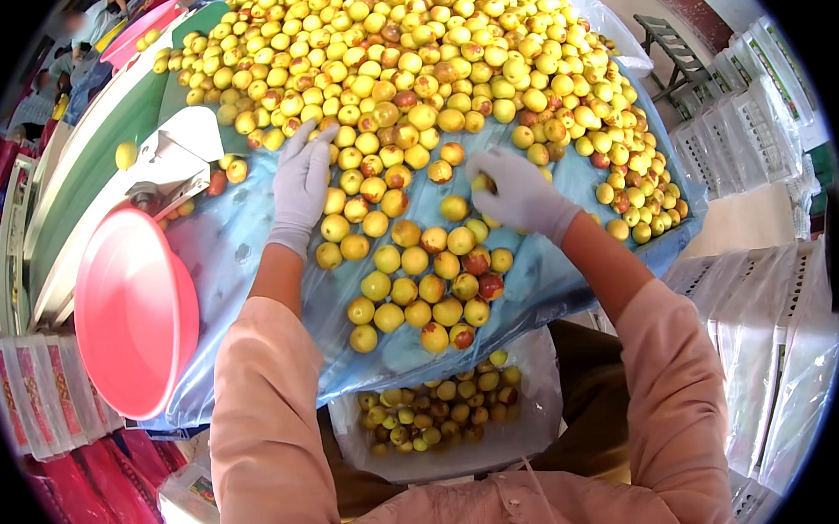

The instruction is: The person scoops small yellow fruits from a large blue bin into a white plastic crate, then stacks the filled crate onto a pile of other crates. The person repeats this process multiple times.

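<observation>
A large heap of yellow-green jujubes [396, 45], some with red-brown patches, spreads over a table covered in blue plastic sheeting [230, 270]. My left hand [302, 179], in a pale glove, rests palm down at the heap's near edge, its fingers slightly apart against several fruits. Opposite it, my gloved right hand [518, 191] is blurred, with its fingers curled around a jujube [484, 183]. Between and below the hands lies a looser group of jujubes [431, 288], one layer deep, reaching towards the table's front edge.
Below the table edge, a plastic-lined container [449, 464] holds more jujubes. A pink basin [130, 317] leans at the left beside a green conveyor belt [99, 160] with a white metal guide [186, 142]. Stacked plastic-wrapped packaging [744, 135] stands at right. People are at the far left.
</observation>
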A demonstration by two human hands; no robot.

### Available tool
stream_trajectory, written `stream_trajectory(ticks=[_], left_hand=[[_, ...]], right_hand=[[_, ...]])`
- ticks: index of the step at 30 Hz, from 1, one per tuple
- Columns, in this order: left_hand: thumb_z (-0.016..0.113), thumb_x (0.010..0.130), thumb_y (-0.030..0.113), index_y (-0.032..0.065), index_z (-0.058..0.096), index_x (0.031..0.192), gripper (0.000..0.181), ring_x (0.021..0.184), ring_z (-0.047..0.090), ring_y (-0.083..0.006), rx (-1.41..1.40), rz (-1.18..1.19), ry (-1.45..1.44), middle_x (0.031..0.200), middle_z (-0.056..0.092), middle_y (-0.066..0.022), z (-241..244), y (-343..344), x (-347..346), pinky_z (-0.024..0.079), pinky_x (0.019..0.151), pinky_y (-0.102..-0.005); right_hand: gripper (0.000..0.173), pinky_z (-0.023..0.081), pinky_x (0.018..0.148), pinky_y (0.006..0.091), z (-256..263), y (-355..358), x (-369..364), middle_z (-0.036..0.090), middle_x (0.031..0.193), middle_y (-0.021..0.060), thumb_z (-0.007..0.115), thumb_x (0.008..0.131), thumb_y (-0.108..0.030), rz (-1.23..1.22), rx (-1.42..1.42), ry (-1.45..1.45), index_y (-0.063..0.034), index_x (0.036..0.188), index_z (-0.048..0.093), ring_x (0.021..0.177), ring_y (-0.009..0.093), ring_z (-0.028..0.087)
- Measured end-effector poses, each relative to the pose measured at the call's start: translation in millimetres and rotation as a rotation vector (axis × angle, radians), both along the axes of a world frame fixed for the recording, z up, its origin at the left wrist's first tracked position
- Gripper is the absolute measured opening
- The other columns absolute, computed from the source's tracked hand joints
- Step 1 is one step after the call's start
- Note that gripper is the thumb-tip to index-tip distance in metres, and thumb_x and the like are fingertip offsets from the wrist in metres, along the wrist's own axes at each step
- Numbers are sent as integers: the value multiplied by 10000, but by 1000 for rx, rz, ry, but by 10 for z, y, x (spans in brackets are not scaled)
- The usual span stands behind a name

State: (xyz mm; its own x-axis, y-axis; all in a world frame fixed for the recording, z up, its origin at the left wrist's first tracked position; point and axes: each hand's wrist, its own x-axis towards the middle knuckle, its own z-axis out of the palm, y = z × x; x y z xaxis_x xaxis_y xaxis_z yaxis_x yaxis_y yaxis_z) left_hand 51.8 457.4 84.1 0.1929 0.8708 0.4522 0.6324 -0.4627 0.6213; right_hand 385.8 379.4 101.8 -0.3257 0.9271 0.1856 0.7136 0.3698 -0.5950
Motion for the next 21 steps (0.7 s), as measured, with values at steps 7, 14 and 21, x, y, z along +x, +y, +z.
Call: stream_trajectory(ticks=[7,14,21], left_hand=[[532,1010,198,26,635,1311,361,1330,511,-429,-88,-495,212,1340,623,-215,434,-911,274,334,1170,-502],[547,1019,332,77,610,1378,445,1348,490,-445,92,-76,260,1428,548,-271,560,294,-18,338,1169,-482],[392,998,611,328,631,1366,522,1479,348,-344,-171,206,489,1522,527,-23,248,808,663,136,1164,-717]], right_hand=[[123,543,739,483,99,-7,36,665,829,142,605,841,-183,-106,104,-105,-85,915,619,824,372,665],[665,439,1092,481,608,1442,633,543,1408,127,614,808,-23,-389,150,-430,-206,1439,508,1299,387,507],[871,435,1062,582,432,1377,-109,505,1428,97,702,766,-68,-120,25,-723,-282,1544,374,1292,425,491]])
